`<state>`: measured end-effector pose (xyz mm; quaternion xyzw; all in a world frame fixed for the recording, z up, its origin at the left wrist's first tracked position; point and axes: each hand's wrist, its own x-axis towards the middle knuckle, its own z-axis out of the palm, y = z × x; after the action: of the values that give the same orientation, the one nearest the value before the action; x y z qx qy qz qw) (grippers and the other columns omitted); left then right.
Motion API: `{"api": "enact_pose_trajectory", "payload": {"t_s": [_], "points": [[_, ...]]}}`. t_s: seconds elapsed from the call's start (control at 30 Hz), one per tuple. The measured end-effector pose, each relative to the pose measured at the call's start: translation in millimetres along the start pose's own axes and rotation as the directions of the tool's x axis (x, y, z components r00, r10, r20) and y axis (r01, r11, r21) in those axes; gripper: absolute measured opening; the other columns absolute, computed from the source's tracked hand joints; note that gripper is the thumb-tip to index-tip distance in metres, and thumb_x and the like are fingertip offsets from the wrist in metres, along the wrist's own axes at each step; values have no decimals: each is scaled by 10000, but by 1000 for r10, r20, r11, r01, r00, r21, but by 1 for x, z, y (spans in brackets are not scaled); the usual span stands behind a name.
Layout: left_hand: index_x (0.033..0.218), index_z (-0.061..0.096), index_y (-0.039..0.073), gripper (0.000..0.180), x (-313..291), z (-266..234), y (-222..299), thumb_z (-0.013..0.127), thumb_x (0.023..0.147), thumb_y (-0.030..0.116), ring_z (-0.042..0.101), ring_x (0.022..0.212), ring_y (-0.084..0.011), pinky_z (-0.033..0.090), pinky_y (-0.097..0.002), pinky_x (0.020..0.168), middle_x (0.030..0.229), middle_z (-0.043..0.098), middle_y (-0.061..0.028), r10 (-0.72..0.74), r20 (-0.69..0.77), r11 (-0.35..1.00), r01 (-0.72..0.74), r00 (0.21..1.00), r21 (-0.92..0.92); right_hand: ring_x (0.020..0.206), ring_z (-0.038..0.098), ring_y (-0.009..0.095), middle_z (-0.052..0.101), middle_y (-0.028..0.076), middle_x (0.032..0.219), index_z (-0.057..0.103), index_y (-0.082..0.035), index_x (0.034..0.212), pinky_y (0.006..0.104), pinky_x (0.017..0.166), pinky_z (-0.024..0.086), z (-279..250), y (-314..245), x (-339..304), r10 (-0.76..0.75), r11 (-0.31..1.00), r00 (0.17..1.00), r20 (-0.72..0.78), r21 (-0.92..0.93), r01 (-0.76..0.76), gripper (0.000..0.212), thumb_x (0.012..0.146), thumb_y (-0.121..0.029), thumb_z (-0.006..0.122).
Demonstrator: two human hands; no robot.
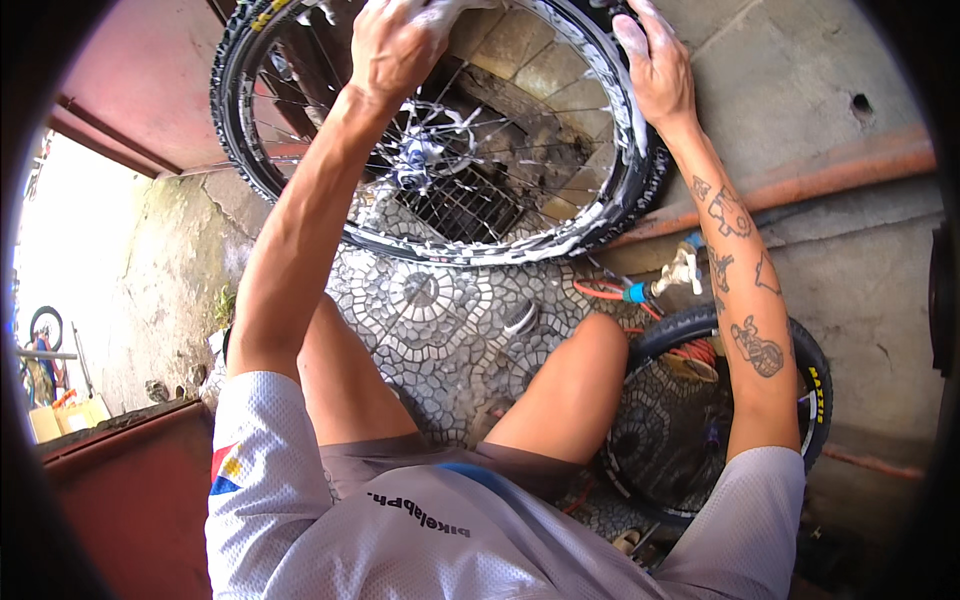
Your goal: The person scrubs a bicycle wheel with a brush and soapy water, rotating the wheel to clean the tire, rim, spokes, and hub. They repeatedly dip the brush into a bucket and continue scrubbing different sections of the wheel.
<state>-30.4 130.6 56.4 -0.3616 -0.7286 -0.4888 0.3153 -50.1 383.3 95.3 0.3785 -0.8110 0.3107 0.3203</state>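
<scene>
A bicycle wheel (645,185) with a knobbly black tyre is held up in front of me, streaked with white foam along its rim, spokes and hub (415,160). My right hand (660,75) grips the tyre at its upper right side, with foam on the thumb and fingers. My left hand (398,45) is at the top of the picture, over the inside of the wheel near the upper rim. Foam coats its fingers, and the top edge cuts them off, so their hold cannot be made out.
A second bicycle wheel (815,375) lies beside my right leg. Close to it stands a tap (680,270) with a blue connector (637,293) and an orange hose. A drain grate (465,205) shows through the spokes. Pebble mosaic (400,290) covers the floor; a red panel (130,500) stands at left.
</scene>
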Motion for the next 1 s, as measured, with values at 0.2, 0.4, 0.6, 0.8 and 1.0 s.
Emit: {"api": "enact_pose_trajectory", "payload": {"t_s": [0.2,0.4,0.6,0.8,1.0], "points": [[1084,743,145,179,-11,-6,1,631,959,204,680,1044,-295,579,-415,879,1109,705,-92,217,44,829,-208,975,519,1361,572,291,603,155,1469,541,-24,1479,367,1125,430,3,14,-2,-133,990,991,3,-49,133,449,1115,-275,461],[1039,763,57,196,-34,-93,1,672,877,-5,671,1105,-332,530,-446,977,1106,734,-150,372,-339,561,81,864,824,1359,570,327,612,164,1452,567,-34,1458,387,1133,422,10,26,-5,-169,980,985,-33,-115,165,502,1118,-383,444],[1025,781,88,141,-70,-120,-42,699,910,79,720,969,-251,578,-371,879,961,758,-95,151,-340,630,175,928,756,1366,564,327,605,168,1459,558,-18,1462,387,1134,422,10,26,-5,-178,974,984,0,-140,176,493,1125,-354,431],[1049,770,39,255,-129,-153,-75,823,852,193,704,1006,-301,578,-413,858,1118,733,-140,327,-372,482,185,869,856,1339,588,315,622,149,1446,574,-28,1450,372,1111,443,10,33,-5,-225,960,974,-1,-169,222,450,1119,-308,454],[1045,752,129,178,-133,-88,-3,716,880,71,625,969,-263,586,-380,800,1098,656,-96,-216,98,573,45,971,818,1340,590,312,624,155,1442,583,-28,1441,371,1110,442,9,16,-3,-246,961,968,-43,-142,238,419,1113,-267,477]]}}
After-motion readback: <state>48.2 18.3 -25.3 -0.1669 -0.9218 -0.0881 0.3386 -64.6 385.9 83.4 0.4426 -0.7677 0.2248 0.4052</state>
